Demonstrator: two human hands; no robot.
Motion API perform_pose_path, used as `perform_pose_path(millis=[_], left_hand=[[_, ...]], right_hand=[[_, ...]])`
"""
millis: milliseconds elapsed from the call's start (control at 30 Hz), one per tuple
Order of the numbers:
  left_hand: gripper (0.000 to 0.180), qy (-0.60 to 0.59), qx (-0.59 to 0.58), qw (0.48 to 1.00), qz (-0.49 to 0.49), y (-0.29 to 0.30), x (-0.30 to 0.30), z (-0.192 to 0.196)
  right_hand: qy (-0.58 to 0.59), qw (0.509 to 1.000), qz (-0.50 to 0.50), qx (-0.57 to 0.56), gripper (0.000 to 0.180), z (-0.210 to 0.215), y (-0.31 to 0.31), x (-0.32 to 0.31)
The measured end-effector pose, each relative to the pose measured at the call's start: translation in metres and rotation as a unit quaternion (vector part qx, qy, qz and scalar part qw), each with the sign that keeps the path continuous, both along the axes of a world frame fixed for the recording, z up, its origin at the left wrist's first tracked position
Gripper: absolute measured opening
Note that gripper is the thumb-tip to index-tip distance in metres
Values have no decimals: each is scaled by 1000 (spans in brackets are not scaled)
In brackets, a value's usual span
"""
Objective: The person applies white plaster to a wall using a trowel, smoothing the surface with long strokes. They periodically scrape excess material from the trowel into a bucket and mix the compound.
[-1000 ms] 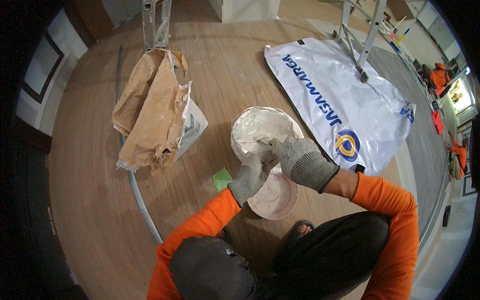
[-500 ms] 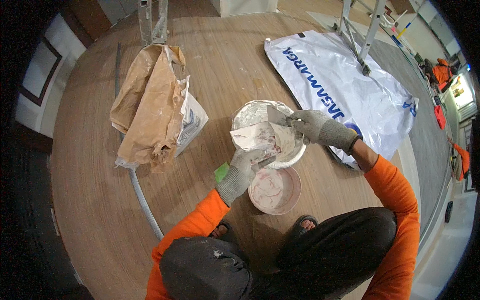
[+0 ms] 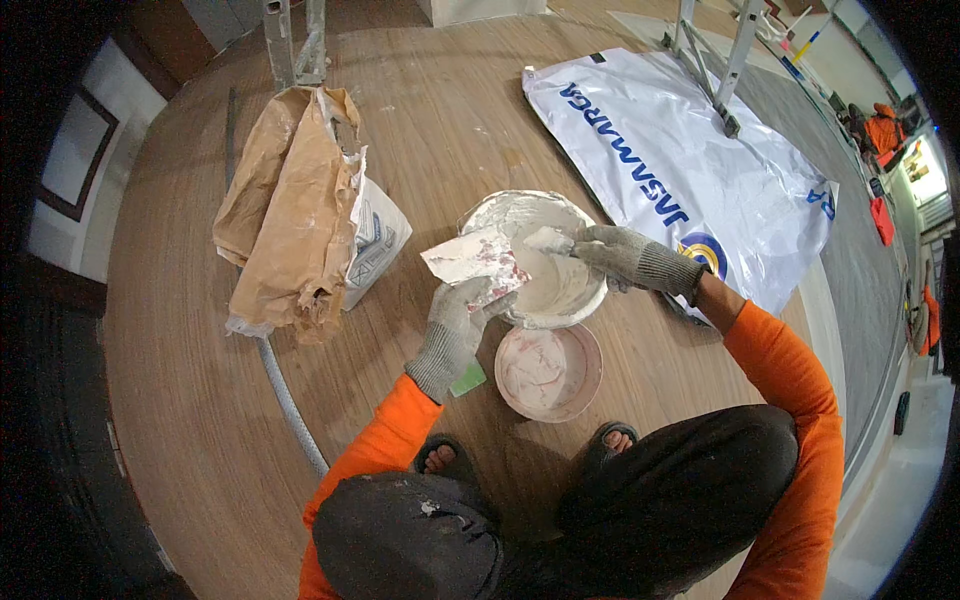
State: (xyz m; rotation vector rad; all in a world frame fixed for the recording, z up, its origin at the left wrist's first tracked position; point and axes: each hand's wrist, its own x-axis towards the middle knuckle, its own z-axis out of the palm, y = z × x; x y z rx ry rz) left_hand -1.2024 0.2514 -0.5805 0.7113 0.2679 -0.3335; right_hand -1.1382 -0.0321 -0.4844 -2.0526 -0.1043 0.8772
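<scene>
My gloved left hand [image 3: 447,340] grips a broad, flat scraper [image 3: 472,258] smeared with white paste and reddish stains. Its blade is tilted beside the left rim of a round bucket [image 3: 484,207] coated inside with whitish paste. In my gloved right hand [image 3: 640,264] is a putty knife [image 3: 549,240], its paste-covered blade over the bucket's opening. A smaller pinkish tub [image 3: 502,393] with pale residue stands on the near side of the bucket. Below my left wrist a small green piece [image 3: 468,378] shows, partly hidden by the glove.
A torn brown paper sack [image 3: 285,215] and a white bag [image 3: 378,240] lie left of the bucket, beside a grey flexible conduit [image 3: 290,412]. White printed sheeting [image 3: 720,170] spreads right, with ladder legs [image 3: 728,95] on it. Someone in orange [image 3: 884,132] is far right.
My left hand has moved left, taking the scraper from above the bucket to its left rim. The putty knife is now lower over the paste, and its blade carries a white lump.
</scene>
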Motion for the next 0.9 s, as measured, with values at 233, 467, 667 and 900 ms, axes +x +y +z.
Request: perform_pose_path(millis=[233, 467, 667, 900], left_hand=[[27, -16, -1, 1000, -4, -1, 1, 11], [33, -80, 27, 995, -44, -18, -5, 14], [35, -143, 251, 953, -93, -47, -10, -4], [38, -90, 240, 966, -41, -40, 8, -9]], right_hand=[[34, 999, 21, 8, 40, -16, -6, -1], [9, 999, -36, 32, 40, -18, 5, -11], [17, 999, -20, 35, 41, -12, 13, -21], [28, 999, -4, -27, 44, 9, 20, -23]])
